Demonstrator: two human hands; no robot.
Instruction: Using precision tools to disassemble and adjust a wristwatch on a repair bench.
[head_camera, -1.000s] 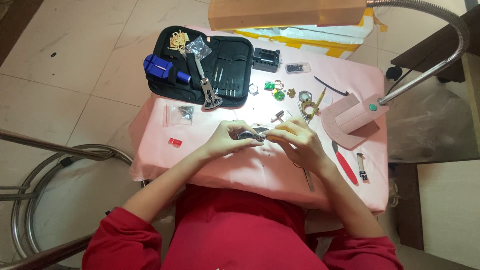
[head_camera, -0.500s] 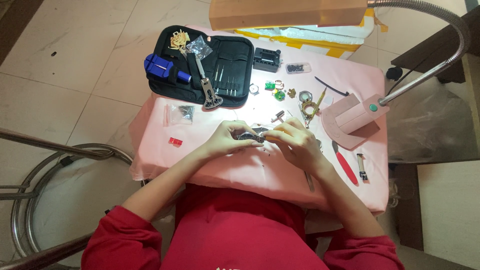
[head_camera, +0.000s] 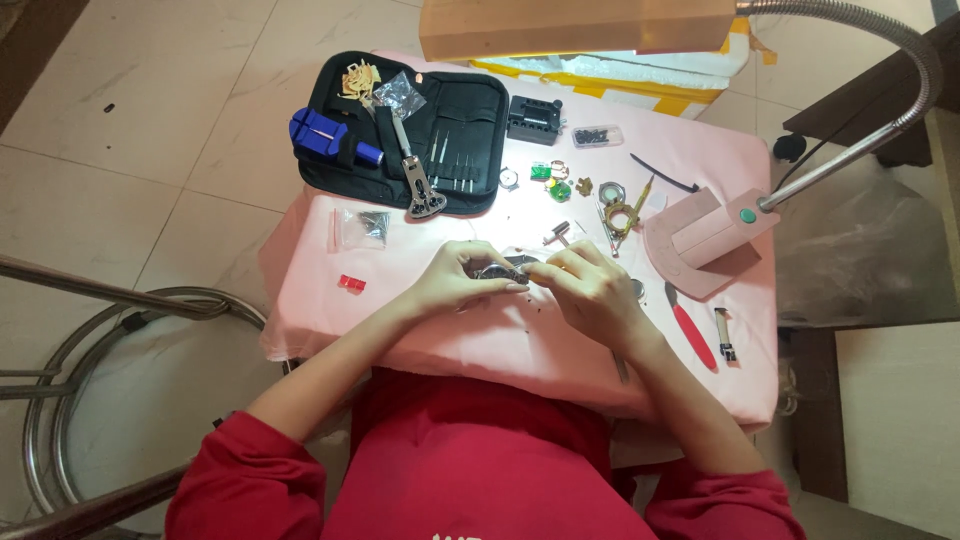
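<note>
Head view: both hands meet at the middle of the table (head_camera: 330, 300), over its pink cloth. The left hand (head_camera: 455, 282) is curled around a small metal watch (head_camera: 500, 270), gripping it from the left side. The right hand (head_camera: 590, 295) is closed in a pinch, its fingertips at the watch's right edge; a slim tool seems to run back under the palm, though I cannot tell for sure.

Against the frames from a second ago, very little has shifted. The hands have stayed in the same spot, and the right fingers have drawn only slightly closer onto the watch. I judge this as fine, steady work on one point of the watch, not a change of tool.

Behind the hands lie a black tool case (head_camera: 470, 110), small loose parts (head_camera: 560, 185), a lamp base (head_camera: 700, 240), and a red-handled tool (head_camera: 692, 335) at right.
</note>
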